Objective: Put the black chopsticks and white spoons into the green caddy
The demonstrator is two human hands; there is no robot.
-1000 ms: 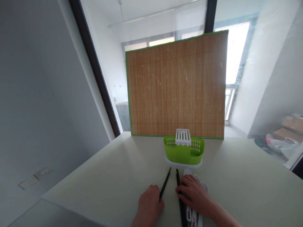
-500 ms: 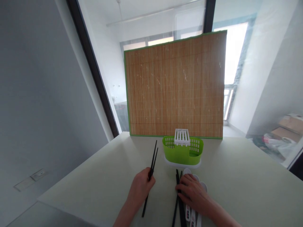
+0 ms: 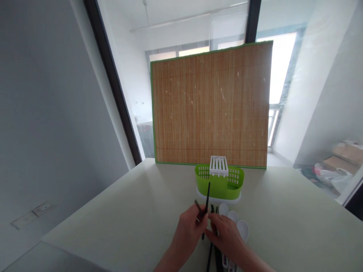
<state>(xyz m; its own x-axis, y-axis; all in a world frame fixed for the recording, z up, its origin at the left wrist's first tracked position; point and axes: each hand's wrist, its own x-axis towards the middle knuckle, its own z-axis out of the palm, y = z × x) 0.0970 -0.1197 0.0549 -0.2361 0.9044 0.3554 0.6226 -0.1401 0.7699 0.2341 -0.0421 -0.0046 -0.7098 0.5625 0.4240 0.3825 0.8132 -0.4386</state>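
Observation:
My left hand (image 3: 188,230) is closed around a pair of black chopsticks (image 3: 208,194), which point up and are splayed apart. Close against it, my right hand (image 3: 227,234) has its fingers curled, thumb and forefinger meeting at the lower part of those chopsticks; its fingertips are partly hidden. Beneath the right hand, more black chopsticks (image 3: 210,257) lie on the table. Several white spoons (image 3: 242,229) lie beside them, their handles mostly covered by my right hand and forearm. Beyond both hands stands a green utensil basket (image 3: 218,188) on a white base.
A white slatted piece (image 3: 219,165) sits across the basket's middle. Behind, a bamboo mat board (image 3: 210,109) with green edging stands upright at the far edge of the white table (image 3: 141,211). Cardboard boxes (image 3: 347,155) are piled at the right, beyond the table.
My left hand has carried its chopsticks rightward to meet my right hand. My right hand has shifted slightly off the spoons, leaving their bowls more exposed.

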